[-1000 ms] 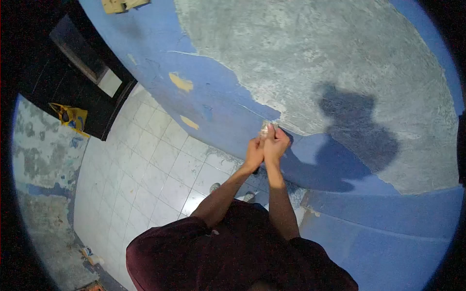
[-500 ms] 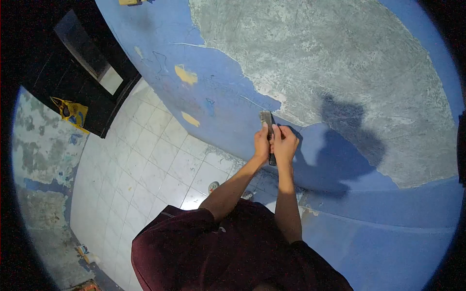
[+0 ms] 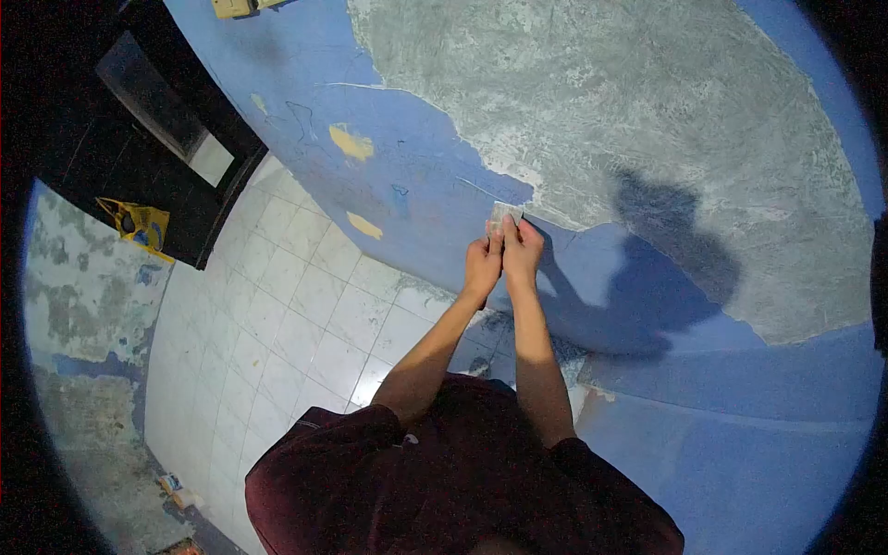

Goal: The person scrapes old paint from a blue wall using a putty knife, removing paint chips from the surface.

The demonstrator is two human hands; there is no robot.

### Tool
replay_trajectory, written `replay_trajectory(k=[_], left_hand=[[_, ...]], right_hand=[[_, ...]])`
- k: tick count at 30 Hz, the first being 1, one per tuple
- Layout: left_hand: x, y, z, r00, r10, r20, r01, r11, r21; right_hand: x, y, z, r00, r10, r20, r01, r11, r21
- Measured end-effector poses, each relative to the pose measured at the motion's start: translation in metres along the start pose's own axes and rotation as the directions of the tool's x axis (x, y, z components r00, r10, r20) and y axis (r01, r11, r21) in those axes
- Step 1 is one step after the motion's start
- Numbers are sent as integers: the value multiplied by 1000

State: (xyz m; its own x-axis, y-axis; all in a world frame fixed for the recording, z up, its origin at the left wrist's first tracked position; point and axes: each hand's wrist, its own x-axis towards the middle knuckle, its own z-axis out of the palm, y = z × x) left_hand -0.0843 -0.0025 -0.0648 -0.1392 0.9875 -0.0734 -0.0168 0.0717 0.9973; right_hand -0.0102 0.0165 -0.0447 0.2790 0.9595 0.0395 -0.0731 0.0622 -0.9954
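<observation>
Both hands are closed around one scraper [image 3: 506,215], its flat grey blade broad side toward me at the lower edge of the peeled paint. My left hand [image 3: 482,268] wraps the handle from the left, thumb up along it. Close against it, my right hand [image 3: 524,255] grips from the right with its fingers near the blade. The hands hide most of the handle. Blue paint [image 3: 435,240] surrounds the blade, and bare grey plaster [image 3: 601,111] spreads over the wall above and to the right.
White floor tiles [image 3: 277,314] lie to the left below the wall. A yellow bag [image 3: 139,225] hangs by the dark doorway [image 3: 166,120]. Pale yellow patches [image 3: 351,142] mark the blue wall. Small items [image 3: 173,488] rest at the far lower left. My shadow [image 3: 666,250] falls on the wall.
The scraper has turned from showing its narrow side to showing its flat blade face. Both hands have shifted slightly left and up, still holding it.
</observation>
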Motion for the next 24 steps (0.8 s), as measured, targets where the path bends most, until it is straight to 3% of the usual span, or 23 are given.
replay_trajectory(k=[1,3,10,12,16,19,21,24], left_hand=[[-1,9,-4,1000,-1,5,1,1000,1],[-1,22,-11,992,-107,71,106,994,19],[3,6,-1,981,-182,62,185,981,-57],[8,0,-8,999,37,16,-38,996,78],[18,-4,-18,994,60,97,-73,987,146],[18,-12,-4,998,53,15,-53,997,-53],[20,-12,-15,998,47,31,-49,998,49],[23,3,-28,987,73,141,-93,986,138]], right_hand=[[0,0,5,1000,1,-5,-1,1000,0],[0,-4,13,998,52,-30,-46,985,168],[6,-5,9,999,27,-34,-26,999,41],[4,0,15,999,26,-25,-24,998,52],[2,11,23,995,20,-100,-1,981,193],[5,4,22,996,-8,-93,26,979,201],[1,-7,20,996,17,-88,-11,998,66],[0,3,37,989,47,-144,-16,978,206]])
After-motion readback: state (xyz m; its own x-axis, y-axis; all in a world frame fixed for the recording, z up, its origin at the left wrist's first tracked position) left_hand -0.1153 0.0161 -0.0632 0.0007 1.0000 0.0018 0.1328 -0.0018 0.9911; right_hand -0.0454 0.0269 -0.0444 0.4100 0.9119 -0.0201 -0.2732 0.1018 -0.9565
